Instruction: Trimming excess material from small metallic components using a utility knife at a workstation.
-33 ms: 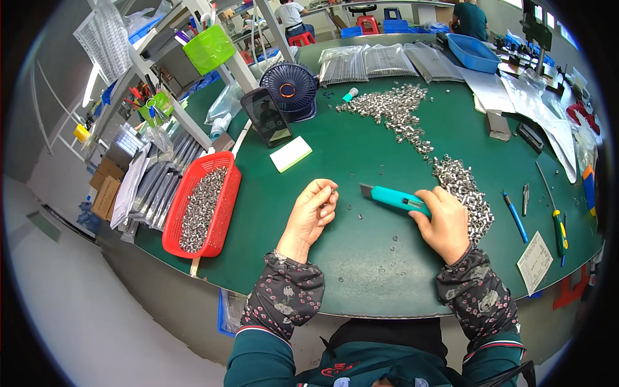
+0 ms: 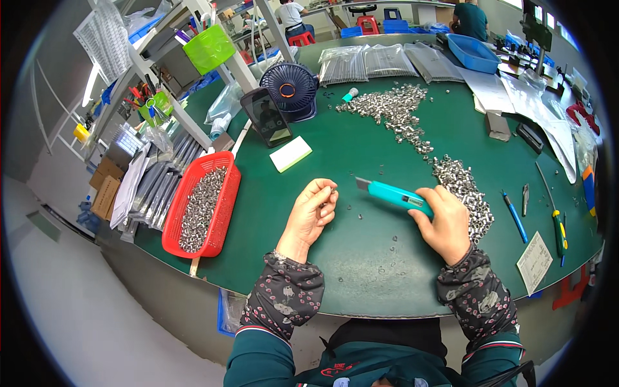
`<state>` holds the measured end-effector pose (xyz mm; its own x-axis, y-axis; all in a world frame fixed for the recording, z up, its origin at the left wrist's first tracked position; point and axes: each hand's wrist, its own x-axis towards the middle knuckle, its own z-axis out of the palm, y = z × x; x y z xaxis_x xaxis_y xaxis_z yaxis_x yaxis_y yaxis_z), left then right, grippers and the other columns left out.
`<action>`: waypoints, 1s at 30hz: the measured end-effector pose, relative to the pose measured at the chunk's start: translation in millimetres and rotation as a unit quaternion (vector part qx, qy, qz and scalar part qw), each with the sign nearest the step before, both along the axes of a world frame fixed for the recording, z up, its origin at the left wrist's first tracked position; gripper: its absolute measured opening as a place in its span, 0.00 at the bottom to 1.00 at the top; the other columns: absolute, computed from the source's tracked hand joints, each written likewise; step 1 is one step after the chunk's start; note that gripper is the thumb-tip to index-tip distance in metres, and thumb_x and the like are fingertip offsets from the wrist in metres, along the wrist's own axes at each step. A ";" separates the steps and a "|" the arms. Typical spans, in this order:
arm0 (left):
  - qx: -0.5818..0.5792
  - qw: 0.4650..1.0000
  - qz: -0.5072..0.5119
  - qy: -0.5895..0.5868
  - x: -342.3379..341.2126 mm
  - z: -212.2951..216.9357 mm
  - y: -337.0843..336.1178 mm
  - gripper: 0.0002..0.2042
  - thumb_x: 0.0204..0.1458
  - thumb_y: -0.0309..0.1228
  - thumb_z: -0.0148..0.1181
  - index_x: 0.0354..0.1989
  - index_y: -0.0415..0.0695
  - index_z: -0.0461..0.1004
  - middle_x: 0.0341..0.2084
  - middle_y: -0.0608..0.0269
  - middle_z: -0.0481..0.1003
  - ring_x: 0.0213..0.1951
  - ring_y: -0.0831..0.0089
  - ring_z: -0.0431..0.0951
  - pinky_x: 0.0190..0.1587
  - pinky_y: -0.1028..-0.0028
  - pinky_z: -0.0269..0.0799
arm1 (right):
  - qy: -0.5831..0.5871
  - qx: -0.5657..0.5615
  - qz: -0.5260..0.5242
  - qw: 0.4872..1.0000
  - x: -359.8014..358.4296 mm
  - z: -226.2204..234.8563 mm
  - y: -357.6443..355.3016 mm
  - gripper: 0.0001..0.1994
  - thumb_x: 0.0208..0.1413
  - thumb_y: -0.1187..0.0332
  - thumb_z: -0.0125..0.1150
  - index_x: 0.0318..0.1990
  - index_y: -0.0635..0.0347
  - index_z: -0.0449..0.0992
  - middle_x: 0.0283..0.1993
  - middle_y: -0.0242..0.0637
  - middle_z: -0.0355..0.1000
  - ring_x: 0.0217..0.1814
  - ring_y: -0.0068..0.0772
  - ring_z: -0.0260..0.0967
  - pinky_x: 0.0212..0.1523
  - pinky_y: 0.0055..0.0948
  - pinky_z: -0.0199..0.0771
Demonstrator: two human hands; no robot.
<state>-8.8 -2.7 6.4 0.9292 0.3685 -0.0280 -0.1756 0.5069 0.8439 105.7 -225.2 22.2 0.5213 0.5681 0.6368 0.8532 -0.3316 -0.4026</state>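
Green worktop (image 2: pixel 361 258) in a workshop carries metal parts (image 2: pixel 400 113) at 12 o'clock. Left hand (image 2: pixel 311 213) pinches a small part, fingers curled; right hand (image 2: pixel 445 222) grips teal utility knife (image 2: pixel 393 193).

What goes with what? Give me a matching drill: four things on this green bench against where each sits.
1. teal utility knife
2. red basket
3. small fan
4. blue bin

a. far right of bench
b. left edge, full of small metal parts
c. in the right hand
d. far side, behind the propped phone

Pairs: 1-c, 2-b, 3-d, 4-a
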 end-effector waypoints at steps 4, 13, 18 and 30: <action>-0.006 1.000 0.008 -0.013 1.7 -1.6 0.7 0.05 0.52 0.28 0.47 0.34 0.42 0.67 0.24 0.66 0.67 0.16 0.87 0.57 0.12 0.89 0.49 | 0.092 0.036 0.042 0.994 1.5 -3.6 -0.8 0.13 0.36 0.68 0.63 0.32 0.61 0.71 0.23 0.39 0.64 0.21 0.38 0.63 0.22 0.32 0.62; 0.022 1.000 0.019 -0.002 2.5 -7.8 1.5 0.05 0.50 0.26 0.51 0.35 0.41 0.66 0.24 0.65 0.68 0.16 0.87 0.57 0.12 0.89 0.50 | 0.194 0.015 0.087 0.977 -2.0 -0.7 0.5 0.12 0.37 0.65 0.62 0.30 0.61 0.72 0.25 0.41 0.68 0.25 0.40 0.67 0.25 0.31 0.66; 0.008 1.000 -0.007 -0.024 2.2 -7.6 0.8 0.05 0.49 0.26 0.53 0.34 0.41 0.67 0.23 0.66 0.68 0.15 0.87 0.57 0.12 0.89 0.50 | 0.231 0.003 0.093 0.968 -2.3 1.6 -1.3 0.13 0.37 0.64 0.62 0.31 0.61 0.73 0.26 0.42 0.69 0.26 0.40 0.68 0.27 0.31 0.67; 0.123 0.992 0.007 0.015 2.7 -7.7 1.3 0.05 0.49 0.27 0.53 0.33 0.40 0.68 0.21 0.68 0.67 0.15 0.88 0.57 0.12 0.89 0.48 | 0.352 -0.045 0.117 0.928 3.2 0.0 -3.8 0.13 0.38 0.63 0.62 0.31 0.61 0.73 0.24 0.41 0.69 0.23 0.36 0.68 0.25 0.29 0.66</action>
